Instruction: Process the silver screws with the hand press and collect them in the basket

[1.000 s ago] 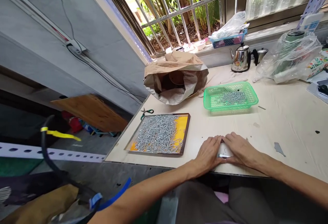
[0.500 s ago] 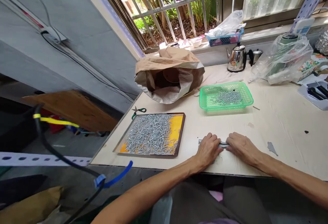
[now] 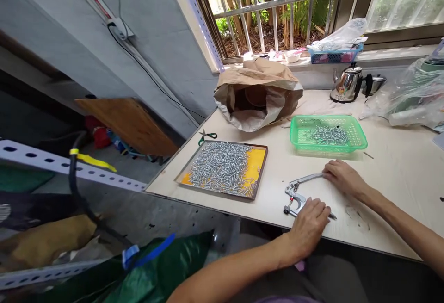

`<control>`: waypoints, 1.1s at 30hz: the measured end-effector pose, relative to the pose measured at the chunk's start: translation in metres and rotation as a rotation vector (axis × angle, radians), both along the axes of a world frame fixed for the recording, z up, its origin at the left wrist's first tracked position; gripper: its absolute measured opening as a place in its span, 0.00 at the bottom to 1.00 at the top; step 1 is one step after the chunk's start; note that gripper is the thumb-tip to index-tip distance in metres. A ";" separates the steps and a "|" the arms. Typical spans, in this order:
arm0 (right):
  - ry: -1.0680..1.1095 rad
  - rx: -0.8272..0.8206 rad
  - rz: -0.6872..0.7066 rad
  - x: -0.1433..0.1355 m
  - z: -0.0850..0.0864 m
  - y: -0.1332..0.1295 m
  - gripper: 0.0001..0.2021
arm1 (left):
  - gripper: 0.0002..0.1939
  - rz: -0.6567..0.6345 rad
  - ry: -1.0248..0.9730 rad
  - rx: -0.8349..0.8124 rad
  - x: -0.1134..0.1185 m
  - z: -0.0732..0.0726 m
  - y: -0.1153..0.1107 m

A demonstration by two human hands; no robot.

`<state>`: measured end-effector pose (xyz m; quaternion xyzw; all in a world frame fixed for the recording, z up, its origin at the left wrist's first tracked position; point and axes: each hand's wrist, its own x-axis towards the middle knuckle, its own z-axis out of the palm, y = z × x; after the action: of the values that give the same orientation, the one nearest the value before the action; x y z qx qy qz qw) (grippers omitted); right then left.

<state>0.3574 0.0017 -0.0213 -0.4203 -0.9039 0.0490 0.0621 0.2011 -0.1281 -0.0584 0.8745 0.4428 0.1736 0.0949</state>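
On the tabletop lie silver snap-fastener pliers [image 3: 296, 200] with a spring near the pivot and their handles spread wide. My left hand [image 3: 310, 224] is closed over the lower handle, whose pointed end sticks out past the fingers. My right hand [image 3: 343, 176] grips the far end of the upper handle. Left of the pliers, a shallow brown-rimmed tray [image 3: 262, 173] with a yellow bottom holds a heap of small silvery ribbed metal pieces [image 3: 220, 164]. More such pieces lie in a green plastic basket [image 3: 294, 143] behind my hands.
Scissors [image 3: 207, 135] with green handles lie behind the tray. A crumpled paper bag [image 3: 258, 85] stands at the back, with a metal kettle [image 3: 348, 83] and a plastic-wrapped bundle [image 3: 414, 92] to its right. The table's front edge [image 3: 215, 207] runs close to the hands.
My hands were close together over a grey thing on the table. Now they are apart, my right hand farther back, and the spread pliers show between them. The view has swung left.
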 end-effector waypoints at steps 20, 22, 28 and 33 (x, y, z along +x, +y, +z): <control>0.448 0.088 0.336 -0.093 0.029 -0.017 0.10 | 0.13 0.720 0.128 -0.024 -0.164 0.057 0.060; 0.425 0.269 0.135 -0.079 0.051 0.005 0.10 | 0.14 0.692 0.195 -0.122 -0.167 0.049 0.074; 0.209 0.300 -0.093 -0.036 0.058 0.000 0.13 | 0.14 0.598 0.200 -0.173 -0.170 0.012 0.088; 0.111 -0.101 0.028 -0.030 0.004 -0.063 0.07 | 0.14 0.586 0.176 -0.206 -0.178 0.005 0.091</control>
<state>0.3275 -0.0614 -0.0176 -0.4070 -0.9012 0.1186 0.0902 0.0227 -0.0367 -0.0532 0.7074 0.6974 0.0715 0.0904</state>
